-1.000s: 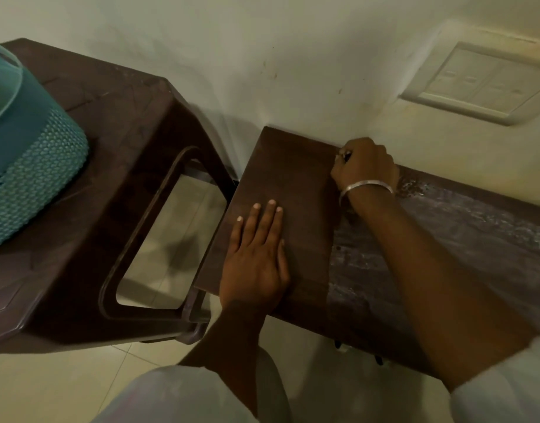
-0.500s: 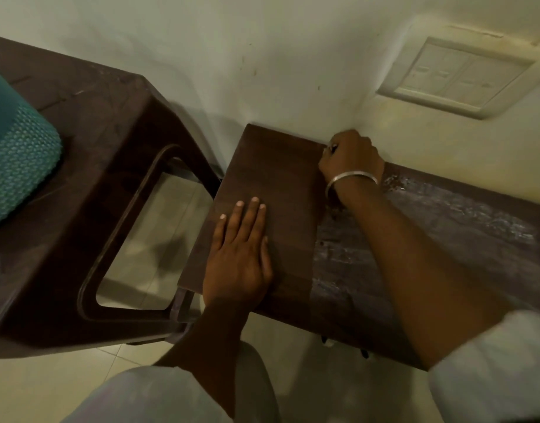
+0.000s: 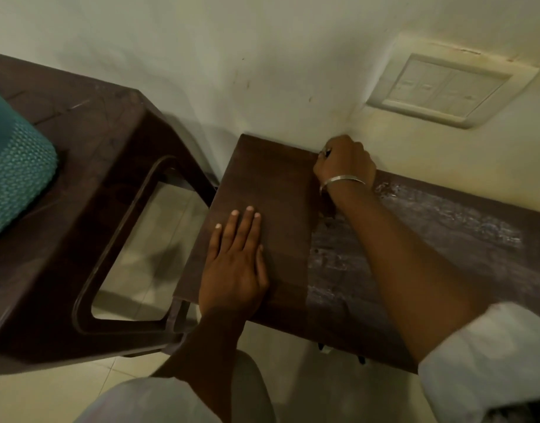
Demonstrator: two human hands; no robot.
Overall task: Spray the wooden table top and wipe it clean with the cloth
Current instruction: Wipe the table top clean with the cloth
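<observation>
The wooden table top (image 3: 281,190) stands against the wall. Its left part is plain dark brown; its right part (image 3: 445,227) carries whitish wet streaks. My left hand (image 3: 235,264) lies flat on the left part, fingers straight and together. At the far edge by the wall, my right hand (image 3: 345,161), with a metal bangle on the wrist, is curled into a fist. A dark bit of cloth (image 3: 329,209) shows under that wrist; the rest of it is hidden by the hand. No spray bottle is in view.
A dark brown plastic stool (image 3: 88,184) stands close to the left of the table, with a teal woven basket (image 3: 15,178) on it. A switch plate (image 3: 445,90) is on the wall above the table. Pale floor tiles (image 3: 134,270) lie below.
My right fist has edged a little toward the wall at the far edge. My left hand has stayed flat in the same place. The view has shifted slightly.
</observation>
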